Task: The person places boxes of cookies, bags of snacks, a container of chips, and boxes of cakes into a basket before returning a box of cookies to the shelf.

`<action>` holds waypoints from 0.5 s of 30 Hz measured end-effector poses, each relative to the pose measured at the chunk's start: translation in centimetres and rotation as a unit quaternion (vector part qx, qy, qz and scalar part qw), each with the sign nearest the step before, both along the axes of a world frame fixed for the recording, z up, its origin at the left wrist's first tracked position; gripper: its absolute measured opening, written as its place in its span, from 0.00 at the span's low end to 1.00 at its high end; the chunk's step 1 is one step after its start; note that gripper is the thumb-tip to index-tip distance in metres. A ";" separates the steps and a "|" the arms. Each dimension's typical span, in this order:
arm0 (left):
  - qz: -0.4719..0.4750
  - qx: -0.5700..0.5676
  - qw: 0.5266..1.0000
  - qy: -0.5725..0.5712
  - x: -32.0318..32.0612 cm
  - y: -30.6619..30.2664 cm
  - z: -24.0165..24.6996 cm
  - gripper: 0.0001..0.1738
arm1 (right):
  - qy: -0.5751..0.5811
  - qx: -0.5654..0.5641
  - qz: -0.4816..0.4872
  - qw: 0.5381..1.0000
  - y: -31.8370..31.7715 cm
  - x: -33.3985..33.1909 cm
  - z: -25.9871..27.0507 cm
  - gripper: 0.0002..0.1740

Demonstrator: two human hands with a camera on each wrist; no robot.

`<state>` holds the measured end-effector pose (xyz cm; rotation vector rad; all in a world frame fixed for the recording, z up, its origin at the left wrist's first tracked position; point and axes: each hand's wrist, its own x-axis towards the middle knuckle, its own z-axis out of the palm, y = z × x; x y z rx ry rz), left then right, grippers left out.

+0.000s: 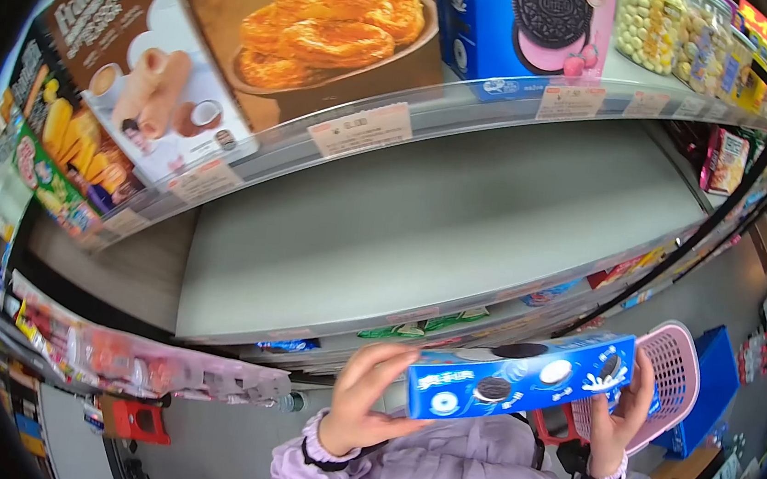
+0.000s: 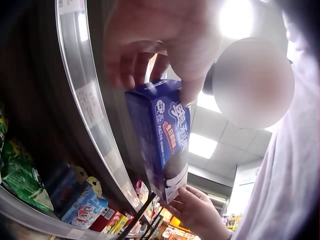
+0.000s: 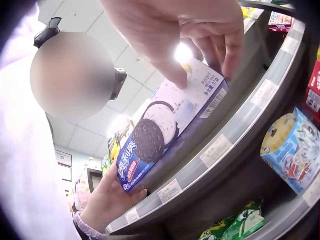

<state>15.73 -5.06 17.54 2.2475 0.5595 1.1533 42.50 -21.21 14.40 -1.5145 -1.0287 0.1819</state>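
Observation:
A blue cookie box (image 1: 518, 377) with pictures of black sandwich cookies is held lengthwise between both hands, in front of the person's chest. My left hand (image 1: 363, 404) grips its left end, thumb on one side and fingers on the other. At the opposite end my right hand (image 1: 619, 428) pinches the box the same way. The left wrist view shows the left hand (image 2: 165, 40) from close up over one end of the cookie box (image 2: 165, 135). In the right wrist view, the right hand (image 3: 185, 35) holds the pale end with the barcode.
A bare grey shelf (image 1: 441, 217) lies beyond the box. Above it stand large snack boxes (image 1: 330, 31) and a blue cookie carton (image 1: 515, 21) behind a rail with price tags (image 1: 360, 129). A pink basket (image 1: 680, 370) is at the right. Lower shelves hold green snack bags (image 3: 242, 222).

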 end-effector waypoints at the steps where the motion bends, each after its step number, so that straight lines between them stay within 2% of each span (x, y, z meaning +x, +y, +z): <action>1: 0.009 0.015 1.000 0.006 -0.6 0.3 0.0 0.39 | -0.002 0.005 -0.001 1.000 1.0 -0.7 0.3 0.38; 3: 0.026 0.017 1.000 0.001 -1.8 0.6 0.2 0.40 | 0.016 0.020 0.031 0.999 2.2 -1.5 0.4 0.37; 11: 0.052 0.045 0.998 0.016 -4.1 1.8 0.7 0.42 | -0.028 0.032 0.031 0.999 3.8 -3.4 0.3 0.38; 15: 0.036 0.039 0.999 0.011 -4.5 2.0 0.4 0.42 | -0.052 0.054 0.031 0.997 3.5 -3.4 -0.3 0.38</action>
